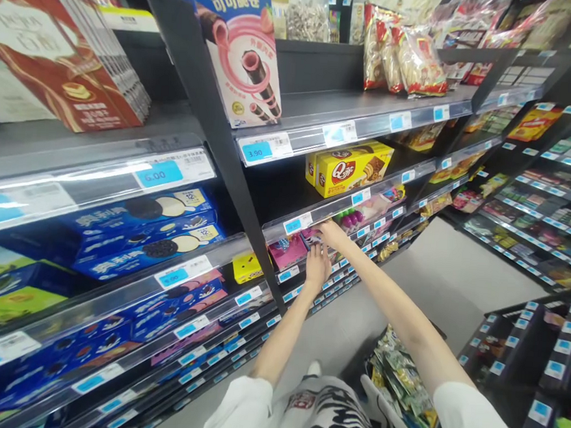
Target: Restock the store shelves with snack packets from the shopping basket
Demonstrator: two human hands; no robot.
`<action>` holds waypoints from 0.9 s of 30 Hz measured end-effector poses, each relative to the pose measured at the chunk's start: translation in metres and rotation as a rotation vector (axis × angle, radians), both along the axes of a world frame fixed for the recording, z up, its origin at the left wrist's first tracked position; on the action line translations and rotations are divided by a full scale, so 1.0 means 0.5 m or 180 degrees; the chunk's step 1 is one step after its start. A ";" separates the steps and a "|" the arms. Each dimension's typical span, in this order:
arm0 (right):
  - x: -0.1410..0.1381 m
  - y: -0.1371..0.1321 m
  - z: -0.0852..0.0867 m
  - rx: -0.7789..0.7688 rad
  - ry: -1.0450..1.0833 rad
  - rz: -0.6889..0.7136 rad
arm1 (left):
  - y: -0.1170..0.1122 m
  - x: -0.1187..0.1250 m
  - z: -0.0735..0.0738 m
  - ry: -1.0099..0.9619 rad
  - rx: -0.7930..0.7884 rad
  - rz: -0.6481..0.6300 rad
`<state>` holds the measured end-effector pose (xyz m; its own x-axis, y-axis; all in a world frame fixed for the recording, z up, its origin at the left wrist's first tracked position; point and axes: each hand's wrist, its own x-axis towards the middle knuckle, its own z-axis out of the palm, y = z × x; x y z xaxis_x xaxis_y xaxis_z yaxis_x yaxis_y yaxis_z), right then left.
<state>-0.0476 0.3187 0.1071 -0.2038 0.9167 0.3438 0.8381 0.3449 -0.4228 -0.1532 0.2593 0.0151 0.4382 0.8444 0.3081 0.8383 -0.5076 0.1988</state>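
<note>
Both my arms reach down to a lower shelf in front of me. My left hand [318, 264] rests at the shelf's front edge, its fingers apart and lying over a dark package [310, 238]. Just right of it and a little higher, my right hand [333, 235] reaches in under the shelf above. Its fingers bend toward the same package, and their tips are partly hidden. Beside my left hand is a pink box [287, 252]. Purple and green items [350, 218] sit just past my right hand.
Yellow snack boxes [350, 169] stand on the shelf above my hands. A wafer-roll box [248, 55] leans out at the upper shelf's edge. A dark upright [222, 144] divides the shelving. Blue cookie boxes [142, 230] fill the left bay. Green packets [401, 378] lie low beside me.
</note>
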 end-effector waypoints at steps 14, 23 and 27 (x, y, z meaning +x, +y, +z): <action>-0.022 -0.034 -0.023 -0.0146 -0.0784 0.0246 | -0.009 -0.003 -0.019 0.0124 0.0079 -0.0067; -0.017 -0.065 -0.062 -0.0200 -0.0467 0.0039 | -0.004 -0.015 0.001 0.0218 -0.0024 -0.0068; -0.021 -0.135 -0.119 -0.0039 0.0080 -0.0215 | -0.009 -0.026 0.008 0.0173 -0.0248 -0.0148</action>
